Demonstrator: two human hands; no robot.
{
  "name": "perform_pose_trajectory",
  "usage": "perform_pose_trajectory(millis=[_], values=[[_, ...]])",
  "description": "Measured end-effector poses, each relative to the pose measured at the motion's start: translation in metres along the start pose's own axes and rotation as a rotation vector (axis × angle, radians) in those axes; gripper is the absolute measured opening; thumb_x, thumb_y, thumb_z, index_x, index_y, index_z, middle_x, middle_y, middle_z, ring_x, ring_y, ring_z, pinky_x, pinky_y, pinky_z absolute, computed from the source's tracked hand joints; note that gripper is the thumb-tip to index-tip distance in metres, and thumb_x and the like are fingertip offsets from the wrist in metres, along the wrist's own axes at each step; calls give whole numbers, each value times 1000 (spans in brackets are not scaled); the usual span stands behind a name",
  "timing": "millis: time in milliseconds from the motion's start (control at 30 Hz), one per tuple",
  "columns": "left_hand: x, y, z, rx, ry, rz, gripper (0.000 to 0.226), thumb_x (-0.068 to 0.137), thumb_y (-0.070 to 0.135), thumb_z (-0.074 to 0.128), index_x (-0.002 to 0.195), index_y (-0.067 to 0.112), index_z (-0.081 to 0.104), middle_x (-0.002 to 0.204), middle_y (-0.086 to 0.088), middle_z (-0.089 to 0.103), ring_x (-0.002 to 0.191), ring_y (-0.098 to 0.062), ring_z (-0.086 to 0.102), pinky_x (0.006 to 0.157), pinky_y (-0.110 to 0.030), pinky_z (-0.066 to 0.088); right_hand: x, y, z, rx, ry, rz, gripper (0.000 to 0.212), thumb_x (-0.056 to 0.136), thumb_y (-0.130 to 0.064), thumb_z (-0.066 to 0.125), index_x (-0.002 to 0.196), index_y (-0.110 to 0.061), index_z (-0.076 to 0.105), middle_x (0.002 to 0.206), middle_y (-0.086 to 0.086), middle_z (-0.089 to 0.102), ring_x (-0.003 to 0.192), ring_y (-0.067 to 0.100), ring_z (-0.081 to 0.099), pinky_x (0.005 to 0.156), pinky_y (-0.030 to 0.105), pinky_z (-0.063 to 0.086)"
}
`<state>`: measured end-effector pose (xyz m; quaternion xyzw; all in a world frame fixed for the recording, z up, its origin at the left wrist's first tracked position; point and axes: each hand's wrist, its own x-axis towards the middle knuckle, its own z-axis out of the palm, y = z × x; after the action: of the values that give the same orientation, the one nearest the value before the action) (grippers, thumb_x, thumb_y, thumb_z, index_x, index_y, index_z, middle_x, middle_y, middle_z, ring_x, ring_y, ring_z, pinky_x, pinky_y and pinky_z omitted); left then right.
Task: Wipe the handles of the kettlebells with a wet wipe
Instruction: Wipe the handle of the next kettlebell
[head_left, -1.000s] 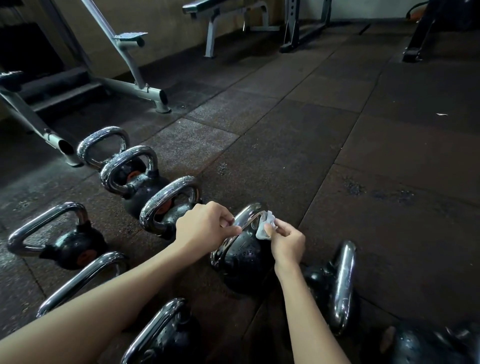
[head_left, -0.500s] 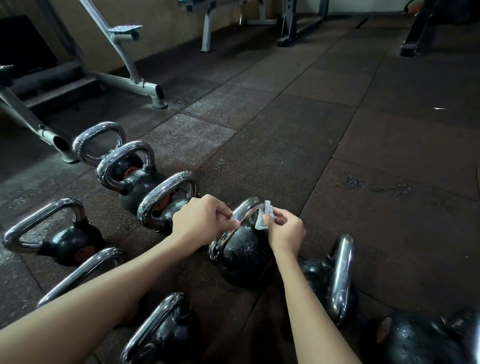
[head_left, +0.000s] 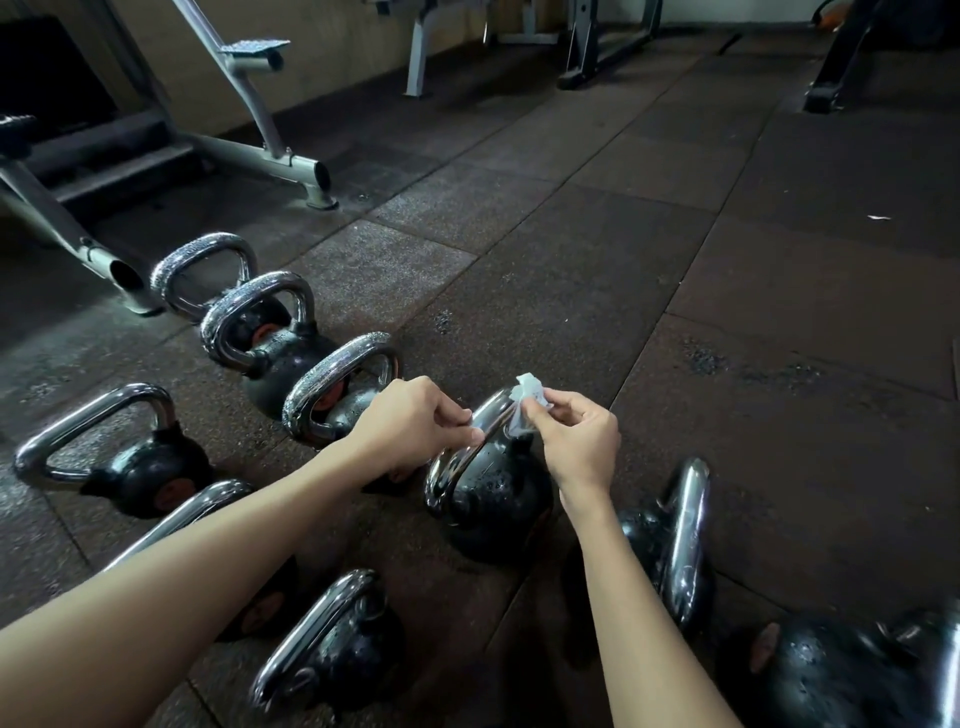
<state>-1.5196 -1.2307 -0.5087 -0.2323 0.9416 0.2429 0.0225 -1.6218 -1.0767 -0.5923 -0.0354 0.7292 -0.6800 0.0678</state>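
— Dim?
— Yes, dim; cool light from the far end puts white glare on the chrome handles (head_left: 340, 375)
— Sharp?
— Sharp in the middle; floor (head_left: 675, 260) seams bow toward the edges, and the near corners go dark and soft

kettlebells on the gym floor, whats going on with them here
A person is cleaning kettlebells that stand in rows on the rubber floor. The left hand grips the chrome handle of the middle kettlebell to steady it. The right hand pinches a small white wet wipe against the top of that handle. The other kettlebells around it are untouched right now.
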Motion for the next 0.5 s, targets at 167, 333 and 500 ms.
perform_pose_trajectory(millis=[167,333,500], values=[[8,-14,-4,-61,-115,32,24,85,47,81,105,34,82,117,19,74,104,-7,72,96,-34,55,-50,-1,9,22,-108,-61,19,74,-19,92,90,-21,81,71,-10,77,66,1,73,63,15,54],[9,-17,-2,-154,-129,-1,27,85,42,82,108,29,82,118,19,74,109,3,65,92,-11,45,-28,-4,9,29,8,-19,15,75,-22,91,82,-26,79,69,-10,76,66,3,72,69,29,58],[11,-21,4,-188,-80,-22,26,86,40,82,109,28,82,112,15,76,100,3,67,76,-1,45,-69,1,11,27,-141,19,18,73,-16,93,84,-20,79,70,-7,77,65,6,74,64,23,57]])
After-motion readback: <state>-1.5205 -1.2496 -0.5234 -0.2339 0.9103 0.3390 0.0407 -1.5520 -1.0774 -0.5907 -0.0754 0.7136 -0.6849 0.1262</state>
